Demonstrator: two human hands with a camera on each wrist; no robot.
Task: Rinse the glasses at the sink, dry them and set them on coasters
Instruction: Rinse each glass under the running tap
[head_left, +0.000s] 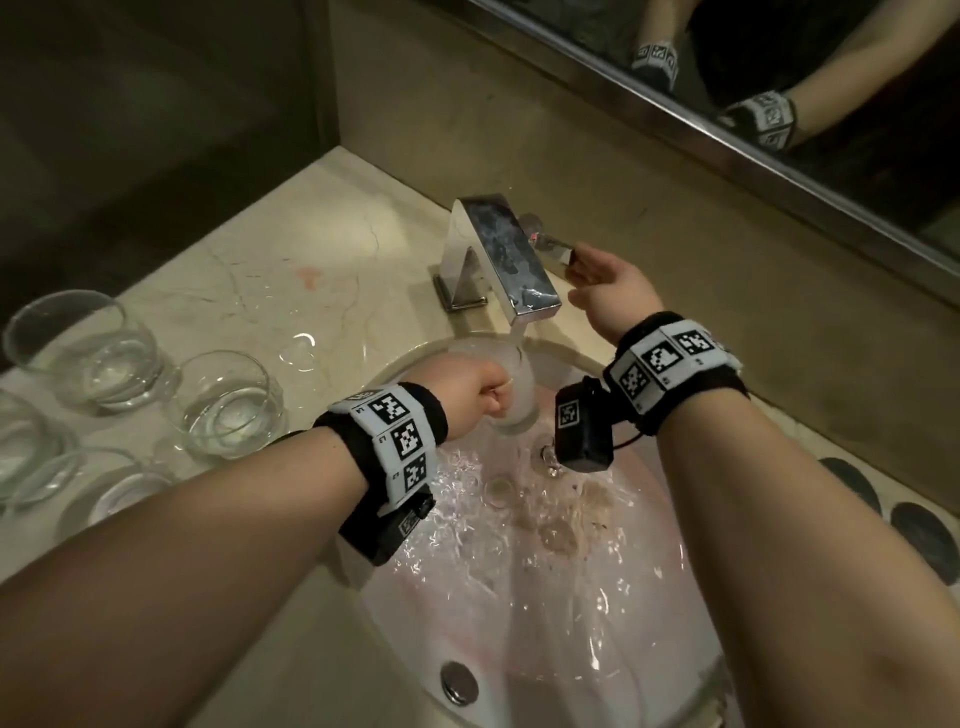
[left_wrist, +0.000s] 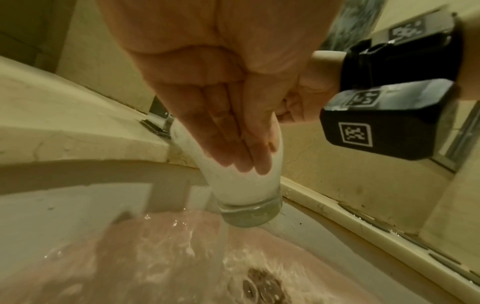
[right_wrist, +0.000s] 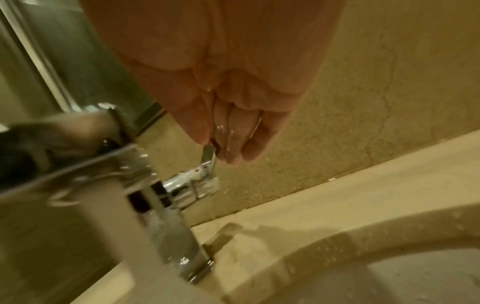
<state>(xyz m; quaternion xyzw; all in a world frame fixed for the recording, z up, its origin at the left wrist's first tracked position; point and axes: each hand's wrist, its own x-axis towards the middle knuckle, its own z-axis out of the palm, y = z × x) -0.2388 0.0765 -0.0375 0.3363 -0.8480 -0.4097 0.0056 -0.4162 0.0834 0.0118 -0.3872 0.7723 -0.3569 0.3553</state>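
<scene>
- A clear drinking glass (head_left: 511, 384), clouded white with foaming water, is held over the round white sink basin (head_left: 519, 649) directly under the stream from the angular chrome faucet (head_left: 504, 254).
- The glass (left_wrist: 241, 185) is gripped by the left hand (head_left: 470, 389), whose fingers (left_wrist: 233, 144) are wrapped round its wall; its thick base is tilted down toward the basin.
- The flat chrome faucet lever (head_left: 553, 247) is pinched at its tip by the right hand (head_left: 608, 291); in the right wrist view the wet fingers (right_wrist: 233, 139) are seen closed narrowly on the lever's end (right_wrist: 209, 153).
- Water is spread in ripples across the basin floor around the drain (left_wrist: 262, 288).
- Several more clear tumblers (head_left: 228, 405) are stood upright on the beige marble counter (head_left: 260, 260) left of the basin, close together, with a puddle beside them.
- Dark round coasters (head_left: 924, 535) are seen at the counter's right edge, well apart from the held glass.
- Both wrists are reflected in the mirror (head_left: 779, 78) above.
</scene>
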